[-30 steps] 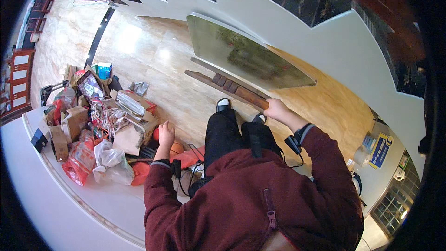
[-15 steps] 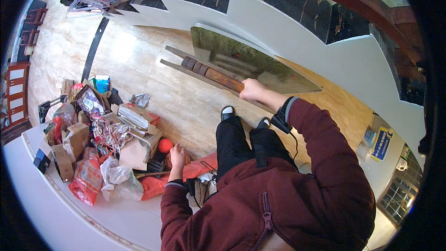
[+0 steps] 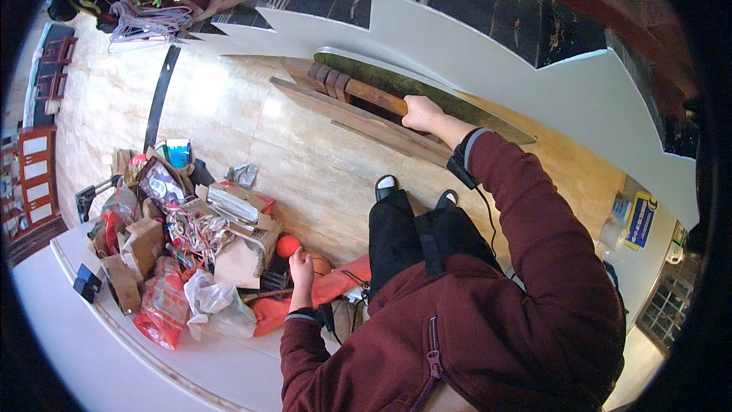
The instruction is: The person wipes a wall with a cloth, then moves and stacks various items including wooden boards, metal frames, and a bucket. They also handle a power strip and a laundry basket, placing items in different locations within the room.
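My right hand is wrapped around one end of a dark brown wooden post with carved rings at its far end, much like a baluster. It is held over a long wooden board beside a green marbled panel at the stair wall. My left hand hangs with its fingers curled in and nothing visible in them. Close by it are a small red-orange ball and a partly hidden orange-brown ball. A red plastic sheet lies beneath.
At left is a pile with cardboard boxes, a red plastic bag, a clear bag and tangled cords. A white stepped stair side runs along the far right. Hangers lie at far left.
My right hand has raised the far end of the wooden post's ringed part and shifted it slightly right and away, over the board. My view has swung a little; the left hand stays by the balls.
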### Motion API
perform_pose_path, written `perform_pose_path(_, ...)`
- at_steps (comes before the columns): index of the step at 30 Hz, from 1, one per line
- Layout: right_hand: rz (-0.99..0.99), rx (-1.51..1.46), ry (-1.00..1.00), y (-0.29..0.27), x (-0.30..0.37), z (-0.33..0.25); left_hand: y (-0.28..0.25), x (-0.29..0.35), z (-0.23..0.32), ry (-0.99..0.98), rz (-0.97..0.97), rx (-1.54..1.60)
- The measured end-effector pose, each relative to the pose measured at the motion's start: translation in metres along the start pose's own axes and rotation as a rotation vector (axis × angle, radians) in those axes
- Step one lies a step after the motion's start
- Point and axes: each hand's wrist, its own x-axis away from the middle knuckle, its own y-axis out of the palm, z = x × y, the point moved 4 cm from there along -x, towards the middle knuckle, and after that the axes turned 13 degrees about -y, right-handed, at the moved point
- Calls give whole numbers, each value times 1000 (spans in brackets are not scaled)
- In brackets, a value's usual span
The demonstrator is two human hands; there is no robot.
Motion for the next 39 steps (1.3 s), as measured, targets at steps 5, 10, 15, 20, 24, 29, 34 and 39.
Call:
perform_pose_path(5,29,38,-9,-12,3,2,-5,-14,33,71,-10,19)
perform_pose_path(10,156,152,-28,-18,8,4,-9,-24,48,113,-7,43)
perform_pose_path(15,296,251,-99,-20,3,14,-15,-28,61,133,-36,78)
perform_pose_path(20,340,306,-122,-18,11,16,-29,-28,126,372,37,-38)
perform_pose_path(24,358,313,-93,-20,29,21,-33,-39,193,400,-71,30)
perform_pose_path(29,381,251,-21,-25,50,37,-27,-32,261,553,-144,105)
perform_pose_path(34,667,282,-83,-32,100,44,-22,-19,299,691,-198,82)
perform_pose_path(39,866,18,50,-3,234,89,-12,-8,331,735,-264,-100)
